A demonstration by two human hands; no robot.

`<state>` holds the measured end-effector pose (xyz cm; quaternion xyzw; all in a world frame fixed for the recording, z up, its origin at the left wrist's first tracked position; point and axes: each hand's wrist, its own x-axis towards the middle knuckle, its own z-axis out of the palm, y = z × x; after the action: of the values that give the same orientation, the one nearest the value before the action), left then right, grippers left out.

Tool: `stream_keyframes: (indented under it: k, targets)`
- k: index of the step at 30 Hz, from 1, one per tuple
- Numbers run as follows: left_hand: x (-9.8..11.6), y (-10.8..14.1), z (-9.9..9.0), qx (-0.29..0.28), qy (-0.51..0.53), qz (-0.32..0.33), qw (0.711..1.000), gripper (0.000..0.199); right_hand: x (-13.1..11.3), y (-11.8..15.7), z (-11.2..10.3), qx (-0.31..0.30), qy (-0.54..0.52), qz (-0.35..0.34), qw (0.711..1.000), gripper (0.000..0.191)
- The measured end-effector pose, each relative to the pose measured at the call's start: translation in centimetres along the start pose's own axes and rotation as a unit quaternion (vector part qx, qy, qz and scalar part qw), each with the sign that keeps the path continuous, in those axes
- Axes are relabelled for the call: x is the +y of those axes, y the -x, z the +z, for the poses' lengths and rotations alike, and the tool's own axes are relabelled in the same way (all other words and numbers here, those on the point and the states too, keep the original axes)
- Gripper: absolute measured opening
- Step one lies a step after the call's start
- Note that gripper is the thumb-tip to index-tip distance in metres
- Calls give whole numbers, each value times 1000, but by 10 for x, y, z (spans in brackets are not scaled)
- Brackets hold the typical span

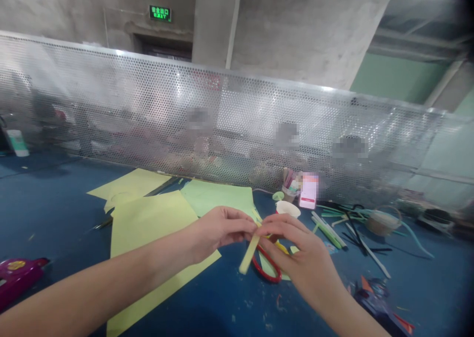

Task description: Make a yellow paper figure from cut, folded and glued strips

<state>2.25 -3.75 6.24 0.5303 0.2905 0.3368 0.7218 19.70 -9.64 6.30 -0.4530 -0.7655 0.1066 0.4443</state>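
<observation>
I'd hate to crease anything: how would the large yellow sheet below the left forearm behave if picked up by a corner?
The large yellow sheet looks thin and flat, so it would probably sag from a corner. Being broad yet thin, it is likely light and may flutter.

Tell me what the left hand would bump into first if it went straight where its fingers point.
Probably the right hand, whose fingertips lie close to those of the left hand at the yellow strip, though exact depth is unclear.
</observation>
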Motion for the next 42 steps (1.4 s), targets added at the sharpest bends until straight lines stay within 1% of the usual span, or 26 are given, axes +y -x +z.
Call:
stream_keyframes:
  k: [5, 11, 13, 17, 20, 24, 29, 33, 37, 42]
  targets:
    - [-3, -1, 0, -14, 9, 11, 1000, 13, -3, 0, 3, 22, -35, 10, 999, 7]
    - [-3, -1, 1, 7, -5, 17, 1000, 14, -3, -1, 3, 19, -98, 79, 992, 3]
    - [-2, 1, 2, 13, -27, 37, 999, 12, -2, -1, 5, 22, -117, 90, 989, 2]
    - [-1, 3, 5, 5, -66, 98, 993, 9, 1, 0, 9, 53, -158, 110, 980, 5]
    - [-2, 3, 7, 7, -64, 119, 991, 11, 2, 2, 12, 65, -194, 114, 972, 8]
    - [-1, 3, 7, 2, -65, 126, 990, 11, 4, 2, 12, 56, -224, 89, 969, 13]
    - [-2, 3, 6, -23, -62, 132, 989, 13, 4, 2, 12, 48, -241, 92, 965, 11]
    - [-1, 4, 8, -18, -78, 142, 987, 12, 0, 0, 10, 48, -240, 105, 964, 14]
    - [-1, 5, 8, -17, -93, 151, 984, 11, -5, -2, 4, 16, -235, 121, 964, 16]
    - [-5, 3, 6, -10, -149, 162, 975, 11, -9, -3, -1, 2, -194, 168, 966, 16]
